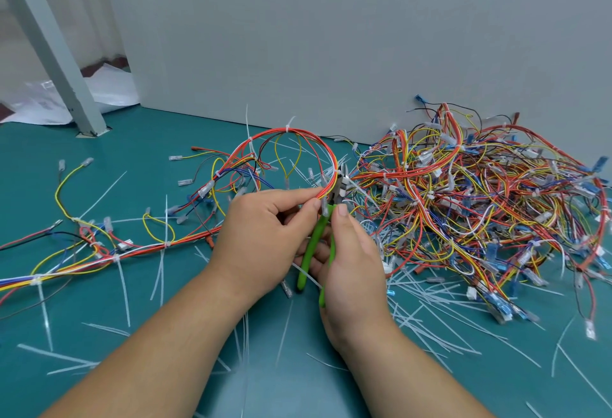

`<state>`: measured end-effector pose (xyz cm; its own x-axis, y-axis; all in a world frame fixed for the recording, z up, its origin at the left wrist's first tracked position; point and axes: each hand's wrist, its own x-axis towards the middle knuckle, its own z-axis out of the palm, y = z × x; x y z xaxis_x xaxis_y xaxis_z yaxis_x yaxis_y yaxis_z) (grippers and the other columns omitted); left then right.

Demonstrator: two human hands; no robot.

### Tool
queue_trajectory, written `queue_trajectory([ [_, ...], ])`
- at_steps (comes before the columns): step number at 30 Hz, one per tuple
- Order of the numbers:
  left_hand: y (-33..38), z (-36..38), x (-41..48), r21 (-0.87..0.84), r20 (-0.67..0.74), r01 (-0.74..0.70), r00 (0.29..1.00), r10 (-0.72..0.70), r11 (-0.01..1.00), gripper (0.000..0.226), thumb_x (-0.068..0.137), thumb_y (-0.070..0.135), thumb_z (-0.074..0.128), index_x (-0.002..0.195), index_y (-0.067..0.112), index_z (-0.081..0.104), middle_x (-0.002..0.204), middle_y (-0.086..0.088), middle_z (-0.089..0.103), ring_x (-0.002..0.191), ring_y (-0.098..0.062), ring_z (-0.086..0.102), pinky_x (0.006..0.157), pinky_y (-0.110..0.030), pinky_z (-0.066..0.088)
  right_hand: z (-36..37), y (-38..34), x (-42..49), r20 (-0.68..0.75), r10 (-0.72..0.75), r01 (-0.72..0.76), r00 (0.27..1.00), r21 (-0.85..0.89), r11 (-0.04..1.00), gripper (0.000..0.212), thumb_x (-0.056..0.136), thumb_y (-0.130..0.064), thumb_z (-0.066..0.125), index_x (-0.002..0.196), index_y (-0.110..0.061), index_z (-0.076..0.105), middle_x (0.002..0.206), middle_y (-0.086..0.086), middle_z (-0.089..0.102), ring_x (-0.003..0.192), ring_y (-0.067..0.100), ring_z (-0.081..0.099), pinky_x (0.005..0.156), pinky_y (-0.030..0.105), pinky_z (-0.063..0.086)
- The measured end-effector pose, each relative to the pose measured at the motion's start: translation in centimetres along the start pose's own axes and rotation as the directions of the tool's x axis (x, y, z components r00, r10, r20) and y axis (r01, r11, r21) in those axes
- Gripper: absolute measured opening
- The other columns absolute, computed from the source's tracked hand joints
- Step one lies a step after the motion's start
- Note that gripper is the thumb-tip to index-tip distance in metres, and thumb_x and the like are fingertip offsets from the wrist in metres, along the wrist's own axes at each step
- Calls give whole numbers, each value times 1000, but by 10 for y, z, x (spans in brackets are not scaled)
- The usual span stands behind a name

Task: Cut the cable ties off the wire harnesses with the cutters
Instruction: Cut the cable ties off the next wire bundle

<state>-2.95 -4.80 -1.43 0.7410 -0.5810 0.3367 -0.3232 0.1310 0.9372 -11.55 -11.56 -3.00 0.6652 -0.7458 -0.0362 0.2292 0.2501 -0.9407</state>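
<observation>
While L hand (261, 235) pinches the wire harness (328, 186) & R hand (351, 262) grips green cutters (314, 239) beside it, nip only the cable tie (345, 182) past L fingertips, not wires.

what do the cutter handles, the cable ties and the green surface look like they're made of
Cutter handles: bright green, smooth, slightly glossy sleeves, likely soft plastic or rubber; the head looks like bare steel.
Cable ties: thin, translucent white strips that bend, probably nylon.
Green surface: even teal with a dull sheen, perhaps a rubber or vinyl mat.
</observation>
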Motion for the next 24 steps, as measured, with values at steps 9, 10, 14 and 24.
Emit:
queue_trajectory([
  [9, 1, -2, 0, 38, 39, -31, 999, 30, 999, 29, 93, 18, 69, 94, 45, 78, 63, -8, 69, 46, -10, 59, 50, -18, 51, 0, -1, 1, -14, -32, 31, 999, -66, 997, 51, 92, -51, 51, 92, -2, 64, 80, 14, 60, 62, 16, 55, 54, 33, 45],
  [10, 1, -1, 0, 34, 44, -23, 999, 21, 999, 25, 94, 18, 69, 95, 41, 79, 62, -9, 68, 45, -12, 58, 49, -20, 52, 0, 0, 0, -12, -34, 33, 999, -67, 997, 50, 92, -51, 51, 91, -3, 65, 79, 13, 60, 62, 16, 54, 53, 33, 44],
  [14, -1, -1, 0, 39, 49, -14, 999, 12, 999, 23, 93, 16, 69, 97, 36, 80, 62, -9, 68, 46, -12, 58, 48, -23, 53, 0, 0, -1, 11, -26, 27, 1000, -42, 999, 39, 92, -51, 51, 89, -18, 71, 77, 7, 65, 66, 18, 56, 56, 31, 50],
  [24, 1, -1, 0, 63, 48, -30, 999, 27, 998, 23, 93, 14, 69, 98, 33, 80, 62, -8, 68, 50, -11, 60, 54, -20, 54, 1, -2, 1, -6, -44, 44, 999, -59, 997, 43, 92, -49, 52, 83, -9, 64, 74, 11, 55, 60, 15, 52, 54, 31, 45],
])
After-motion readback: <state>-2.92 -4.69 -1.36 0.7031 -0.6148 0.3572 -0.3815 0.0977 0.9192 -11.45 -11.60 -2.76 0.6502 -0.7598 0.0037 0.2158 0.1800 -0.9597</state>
